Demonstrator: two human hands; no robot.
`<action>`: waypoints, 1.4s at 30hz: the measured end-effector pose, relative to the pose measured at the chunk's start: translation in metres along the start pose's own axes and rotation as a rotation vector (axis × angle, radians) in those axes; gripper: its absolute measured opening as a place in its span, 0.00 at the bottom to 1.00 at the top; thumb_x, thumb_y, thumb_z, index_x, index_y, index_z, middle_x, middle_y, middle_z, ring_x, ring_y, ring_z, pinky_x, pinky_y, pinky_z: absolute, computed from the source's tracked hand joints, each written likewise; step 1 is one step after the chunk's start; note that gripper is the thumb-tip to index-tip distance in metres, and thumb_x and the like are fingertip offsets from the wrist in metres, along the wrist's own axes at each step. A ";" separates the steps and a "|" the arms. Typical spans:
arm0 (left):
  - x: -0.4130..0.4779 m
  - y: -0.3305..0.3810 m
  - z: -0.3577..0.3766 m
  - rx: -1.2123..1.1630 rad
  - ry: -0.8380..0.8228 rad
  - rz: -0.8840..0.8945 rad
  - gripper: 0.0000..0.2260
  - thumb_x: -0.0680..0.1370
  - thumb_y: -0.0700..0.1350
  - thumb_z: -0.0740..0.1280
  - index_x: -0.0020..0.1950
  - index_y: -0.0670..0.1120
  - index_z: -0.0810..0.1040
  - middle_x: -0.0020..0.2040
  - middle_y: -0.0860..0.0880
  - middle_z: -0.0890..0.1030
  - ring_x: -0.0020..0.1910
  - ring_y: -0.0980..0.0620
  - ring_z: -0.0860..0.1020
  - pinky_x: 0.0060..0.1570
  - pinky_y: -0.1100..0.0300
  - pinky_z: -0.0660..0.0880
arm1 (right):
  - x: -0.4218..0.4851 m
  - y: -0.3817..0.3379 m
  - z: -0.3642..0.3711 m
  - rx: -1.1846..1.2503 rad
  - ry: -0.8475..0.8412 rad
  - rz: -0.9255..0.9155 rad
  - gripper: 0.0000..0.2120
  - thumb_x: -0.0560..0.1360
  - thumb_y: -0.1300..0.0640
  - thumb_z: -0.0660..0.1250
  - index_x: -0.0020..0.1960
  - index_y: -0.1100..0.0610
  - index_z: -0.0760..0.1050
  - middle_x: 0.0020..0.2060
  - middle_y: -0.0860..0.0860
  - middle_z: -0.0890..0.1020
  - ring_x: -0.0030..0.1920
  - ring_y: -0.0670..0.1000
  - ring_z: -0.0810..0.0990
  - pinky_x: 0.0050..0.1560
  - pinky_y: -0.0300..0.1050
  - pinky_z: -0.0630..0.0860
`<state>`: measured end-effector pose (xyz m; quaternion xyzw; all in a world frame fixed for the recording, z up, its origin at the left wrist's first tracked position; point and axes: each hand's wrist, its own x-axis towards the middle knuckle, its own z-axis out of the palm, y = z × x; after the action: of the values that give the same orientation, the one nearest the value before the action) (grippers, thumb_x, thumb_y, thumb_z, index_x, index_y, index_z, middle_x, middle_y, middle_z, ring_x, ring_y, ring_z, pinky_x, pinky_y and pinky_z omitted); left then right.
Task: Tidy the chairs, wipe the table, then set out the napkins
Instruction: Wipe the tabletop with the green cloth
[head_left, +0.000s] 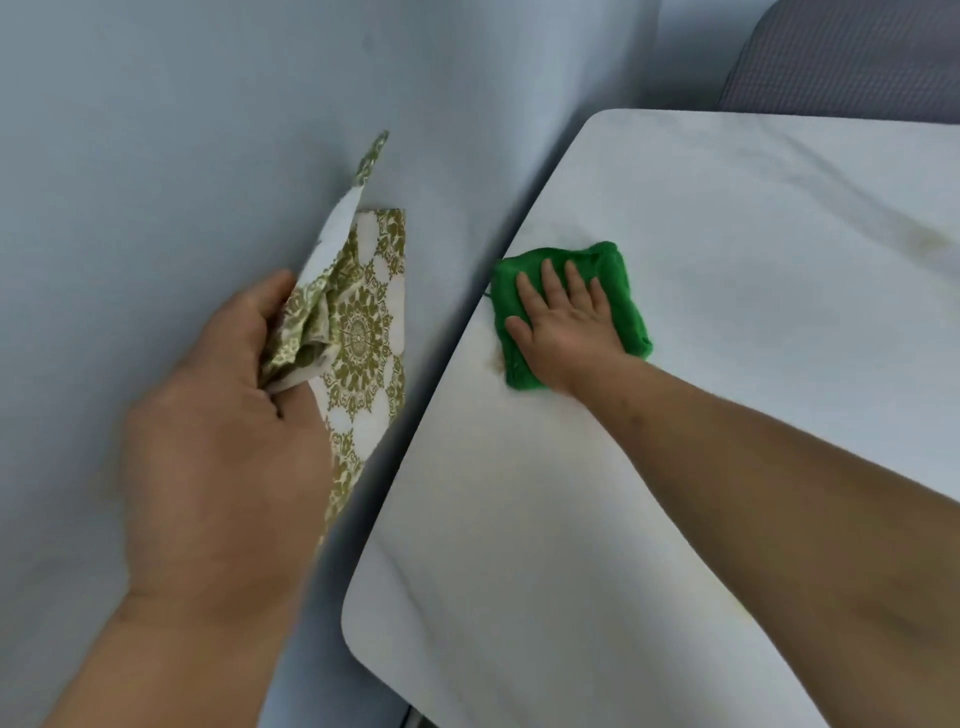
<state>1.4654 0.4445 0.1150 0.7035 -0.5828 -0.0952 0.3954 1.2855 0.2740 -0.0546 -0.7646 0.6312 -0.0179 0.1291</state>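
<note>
A white marble-look table (701, 260) fills the right half of the head view. On it, close to its left edge, lies a folded green cloth (618, 270), and my right hand (566, 332) presses flat on it with the fingers spread. A small brown stain (496, 361) shows at the cloth's left side. My left hand (223, 441) is off the table to the left and grips white napkins (363, 332) printed with a gold-green pattern, one of them crumpled and sticking up.
A pale grey-blue floor (156, 156) lies left of the table. Part of a grey upholstered chair (852, 62) shows at the top right, behind the table's far edge. Faint yellowish streaks (930, 239) mark the tabletop at the right.
</note>
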 end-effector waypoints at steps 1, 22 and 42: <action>0.003 0.003 -0.003 0.000 -0.030 0.022 0.20 0.74 0.51 0.56 0.65 0.53 0.73 0.56 0.48 0.82 0.53 0.41 0.80 0.53 0.42 0.77 | -0.005 -0.017 0.002 0.000 -0.014 -0.060 0.29 0.80 0.40 0.43 0.78 0.47 0.43 0.79 0.52 0.43 0.77 0.56 0.39 0.74 0.56 0.36; 0.013 0.009 0.025 0.099 0.073 0.037 0.23 0.74 0.46 0.59 0.68 0.60 0.70 0.54 0.55 0.82 0.50 0.47 0.81 0.50 0.45 0.79 | 0.054 0.011 -0.012 -0.043 -0.004 0.034 0.29 0.79 0.38 0.44 0.78 0.43 0.43 0.79 0.50 0.44 0.77 0.56 0.40 0.74 0.57 0.38; 0.002 0.012 0.018 0.106 0.072 0.046 0.23 0.73 0.41 0.58 0.68 0.54 0.73 0.57 0.52 0.82 0.53 0.45 0.81 0.52 0.44 0.78 | -0.004 -0.008 0.001 -0.053 0.007 -0.099 0.31 0.78 0.35 0.42 0.78 0.44 0.44 0.79 0.53 0.45 0.77 0.58 0.42 0.74 0.56 0.39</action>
<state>1.4463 0.4340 0.1117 0.7130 -0.5885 -0.0298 0.3801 1.2925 0.2793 -0.0535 -0.7978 0.5934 -0.0102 0.1058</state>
